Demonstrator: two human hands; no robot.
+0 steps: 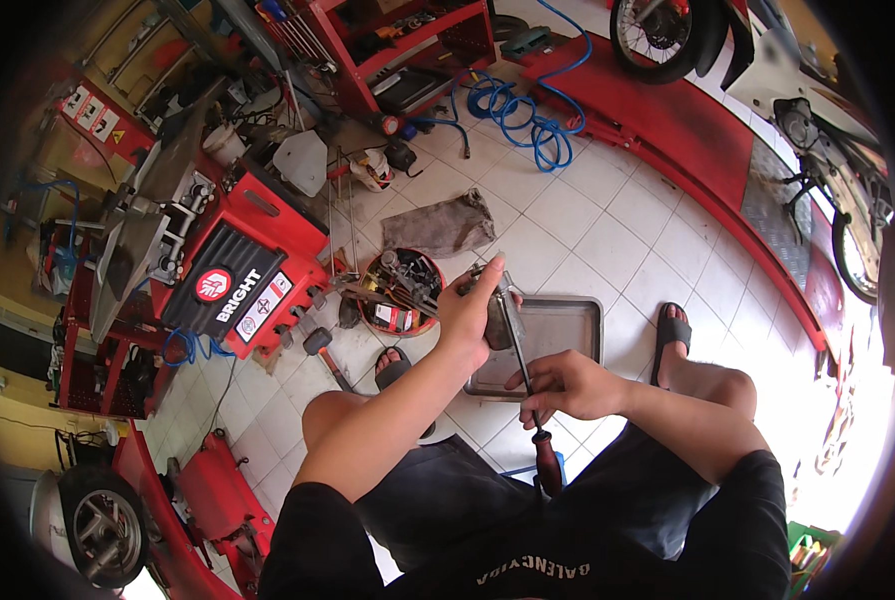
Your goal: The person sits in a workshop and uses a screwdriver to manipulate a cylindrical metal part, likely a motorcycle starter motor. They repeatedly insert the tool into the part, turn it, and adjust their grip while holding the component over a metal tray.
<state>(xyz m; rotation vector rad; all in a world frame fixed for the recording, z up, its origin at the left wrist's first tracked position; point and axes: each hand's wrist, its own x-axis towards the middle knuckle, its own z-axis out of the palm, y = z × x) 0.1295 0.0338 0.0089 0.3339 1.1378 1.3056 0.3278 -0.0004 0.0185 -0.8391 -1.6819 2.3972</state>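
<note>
My left hand (pixel 464 320) is closed round a dark grey metal part (pixel 505 318), its thumb lying along the top; the fingers underneath are mostly hidden. A long screwdriver (pixel 547 462) with a dark red handle slants between my hands, its shaft reaching up along the part. Where the tip meets the part I cannot make out. Between bent fingers and thumb, my right hand (pixel 577 385) pinches the shaft just above the handle. Below both hands a shallow metal tray (pixel 595 345) lies on the floor between my feet.
Left of the tray stands a round red basin (pixel 437 322) of tools and parts, with a mallet (pixel 319 345) nearby. A grey rag (pixel 437 224) lies beyond. Around are a red machine (pixel 292 240), a coiled blue hose (pixel 542 140) and a red lift (pixel 657 110) bearing a motorcycle (pixel 802 125).
</note>
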